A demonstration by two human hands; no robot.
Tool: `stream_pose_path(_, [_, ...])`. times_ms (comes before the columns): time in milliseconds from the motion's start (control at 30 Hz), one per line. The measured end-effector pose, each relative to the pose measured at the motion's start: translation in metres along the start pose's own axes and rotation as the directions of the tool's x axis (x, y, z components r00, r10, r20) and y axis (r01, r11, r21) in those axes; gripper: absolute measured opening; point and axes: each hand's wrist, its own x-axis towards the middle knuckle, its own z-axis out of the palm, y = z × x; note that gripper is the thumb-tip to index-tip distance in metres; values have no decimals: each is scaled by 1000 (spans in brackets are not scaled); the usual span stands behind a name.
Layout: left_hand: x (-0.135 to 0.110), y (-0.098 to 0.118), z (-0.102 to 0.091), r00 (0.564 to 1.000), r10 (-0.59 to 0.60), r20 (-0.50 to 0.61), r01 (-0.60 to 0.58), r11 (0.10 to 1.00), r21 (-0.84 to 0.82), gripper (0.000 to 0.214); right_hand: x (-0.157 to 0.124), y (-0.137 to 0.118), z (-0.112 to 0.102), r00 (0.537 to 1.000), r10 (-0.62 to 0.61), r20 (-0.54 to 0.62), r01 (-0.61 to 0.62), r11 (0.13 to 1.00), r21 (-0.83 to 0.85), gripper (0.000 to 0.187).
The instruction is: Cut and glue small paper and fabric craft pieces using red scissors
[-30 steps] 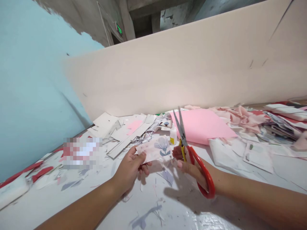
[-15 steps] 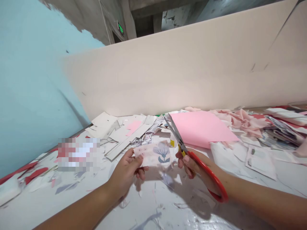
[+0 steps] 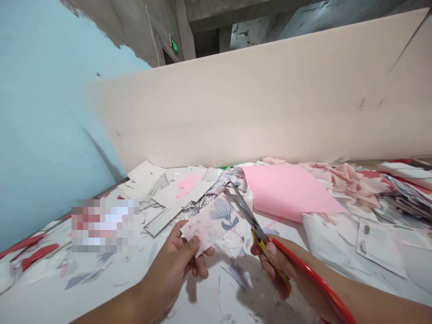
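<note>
My left hand [image 3: 173, 263] pinches the light, limp printed paper [image 3: 209, 229] at its near-left corner, a soft, easily creased sheet; my right hand [image 3: 273, 265] grips the red-handled scissors [image 3: 246, 211] closed.

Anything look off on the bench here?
A pixelated, blurred block hides part of the white tabletop, left of the left hand. Otherwise, only paper offcuts are scattered around, near the floral paper and scissors.
</note>
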Motion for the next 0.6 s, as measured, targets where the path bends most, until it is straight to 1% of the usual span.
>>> stream_pose_path(167, [-1,3,0,998,34,-58,-32,999,25,47,5,1,0,997,22,70,-20,999,-41,58])
stream_pose_path(267, [-2,6,1,997,25,-77,-23,999,23,50,7,0,-5,994,17,110,-10,998,-66,56])
stream_pose_path(367, [-3,7,4,997,-9,-77,9,1000,0,54,5,-7,-13,988,54,148,-44,996,-72,51])
stream_pose_path(500, [-1,4,5,996,-51,-69,51,999,-5,53,3,-14,-18,985,105,138,-98,994,-57,48])
stream_pose_path(600, [-2,1,6,995,-50,-89,50,999,6,52,4,-15,-18,983,127,131,-123,992,-41,48])
